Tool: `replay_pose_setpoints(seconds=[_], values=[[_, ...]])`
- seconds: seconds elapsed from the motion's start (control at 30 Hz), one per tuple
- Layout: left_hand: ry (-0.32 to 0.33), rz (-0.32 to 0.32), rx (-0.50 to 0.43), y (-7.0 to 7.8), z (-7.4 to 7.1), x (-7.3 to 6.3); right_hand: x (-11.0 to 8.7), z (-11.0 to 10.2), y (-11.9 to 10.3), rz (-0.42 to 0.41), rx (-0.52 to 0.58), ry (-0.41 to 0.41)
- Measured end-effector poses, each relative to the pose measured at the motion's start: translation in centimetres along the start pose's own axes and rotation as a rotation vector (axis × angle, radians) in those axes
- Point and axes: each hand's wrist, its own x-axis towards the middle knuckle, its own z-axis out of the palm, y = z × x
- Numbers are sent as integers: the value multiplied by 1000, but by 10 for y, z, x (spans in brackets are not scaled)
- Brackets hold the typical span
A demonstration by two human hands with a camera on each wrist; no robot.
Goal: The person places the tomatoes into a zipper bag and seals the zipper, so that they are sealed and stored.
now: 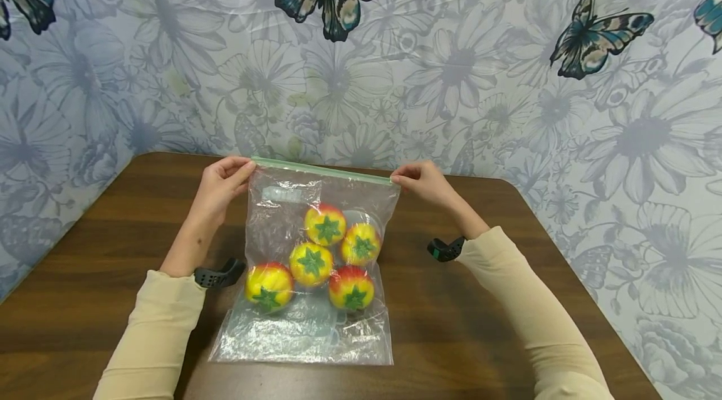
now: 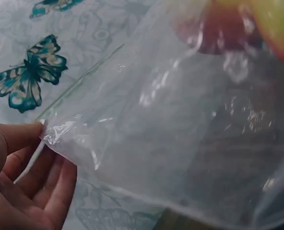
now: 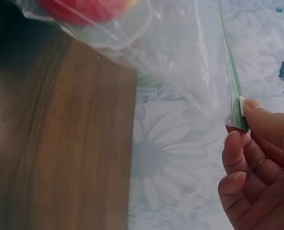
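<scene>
A clear plastic zip bag point(image 1: 282, 218) with a green top strip point(image 1: 321, 169) is held up by its two top corners, its lower end on the table. Inside are several round red-and-yellow fruits point(image 1: 311, 264), each with a green star-shaped patch. My left hand point(image 1: 222, 187) pinches the left end of the strip between thumb and fingers. At the opposite end, the thumb and fingers of my right hand point(image 1: 425, 182) pinch the other corner. A small whitish piece point(image 3: 242, 106) shows beside the right thumb in the right wrist view; its kind is unclear.
The bag is over a dark brown wooden table point(image 1: 451, 337). Behind the table's far edge hangs a pale flowered backdrop point(image 1: 479, 105) with butterflies. Each wrist wears a black band, such as the left band point(image 1: 220, 274).
</scene>
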Motion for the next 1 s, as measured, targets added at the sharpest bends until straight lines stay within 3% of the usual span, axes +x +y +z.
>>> replay_pose_setpoints(seconds=[0.13, 0.23, 0.5, 0.77, 1.0], values=[[5, -66, 206, -6, -7, 11, 15, 12, 10, 33, 56, 23], [-12, -100, 260, -15, -13, 20, 26, 22, 20, 64, 77, 23], [-66, -89, 473, -47, -20, 37, 39, 45, 43, 168, 83, 9], [-132, -80, 773, -69, -27, 38, 44, 68, 58, 245, 104, 37], [-163, -89, 907, -76, -25, 36, 42, 81, 65, 259, 61, 95]])
